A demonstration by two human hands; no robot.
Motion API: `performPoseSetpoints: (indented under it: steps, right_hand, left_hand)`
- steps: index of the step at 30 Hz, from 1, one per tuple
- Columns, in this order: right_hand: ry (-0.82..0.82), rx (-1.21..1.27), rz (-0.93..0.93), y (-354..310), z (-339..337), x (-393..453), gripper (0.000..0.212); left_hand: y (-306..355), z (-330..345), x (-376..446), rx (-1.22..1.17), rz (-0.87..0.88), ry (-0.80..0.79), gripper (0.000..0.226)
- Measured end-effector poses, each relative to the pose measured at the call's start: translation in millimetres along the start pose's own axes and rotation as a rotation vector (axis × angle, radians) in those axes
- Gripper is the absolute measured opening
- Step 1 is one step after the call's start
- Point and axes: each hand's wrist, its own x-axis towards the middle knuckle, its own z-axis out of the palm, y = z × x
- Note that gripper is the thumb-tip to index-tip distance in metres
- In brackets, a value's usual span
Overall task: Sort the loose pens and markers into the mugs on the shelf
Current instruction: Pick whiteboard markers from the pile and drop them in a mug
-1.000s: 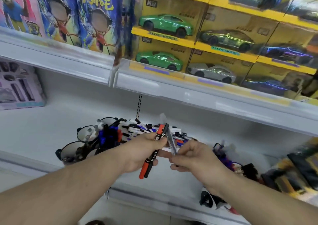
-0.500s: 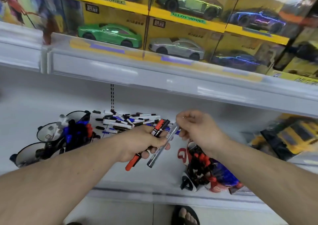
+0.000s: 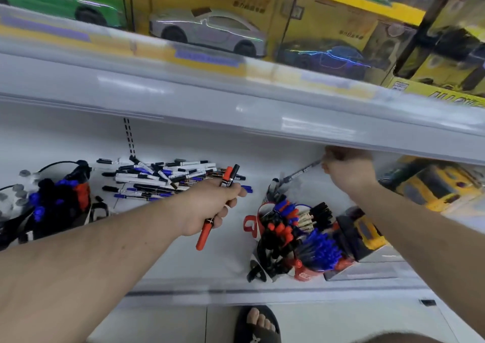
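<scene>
Gripping red and black markers (image 3: pixel 227 182), left hand (image 3: pixel 210 208); right hand's (image 3: pixel 349 174) pen (image 3: pixel 301 172) blurred, perhaps grey.

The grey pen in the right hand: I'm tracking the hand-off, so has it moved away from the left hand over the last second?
Yes. The right hand has carried the grey pen rightward, away from the left hand, over the right-side mugs.

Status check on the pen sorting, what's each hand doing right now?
Left hand grips red and black markers. Right hand pinches a grey pen over the right mug cluster. Loose pen pile remains. Nothing blocking.
</scene>
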Motion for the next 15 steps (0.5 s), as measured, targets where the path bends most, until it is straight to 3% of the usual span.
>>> performPoseSetpoints:
  steps: [2, 5, 12, 15]
  right_hand:
    - [0.005, -0.169, -0.107, 1.2, 12.7, 7.8, 0.024]
    - [0.003, -0.195, -0.178, 2.7, 37.8, 18.6, 0.029]
    - [-0.103, -0.207, -0.119, 26.1, 94.8, 46.9, 0.036]
    - [-0.128, -0.272, -0.122, 37.4, 108.9, 48.5, 0.023]
  left_hand:
    - [1.3, 3.7, 6.1, -0.039, -0.006, -0.023, 0.027]
    - [2.8, 5.0, 14.0, -0.079, -0.019, -0.044, 0.027]
    - [2.3, 7.2, 29.8, -0.160, -0.030, -0.045, 0.027]
    - [0.3, 3.9, 33.1, -0.163, -0.041, -0.043, 0.027]
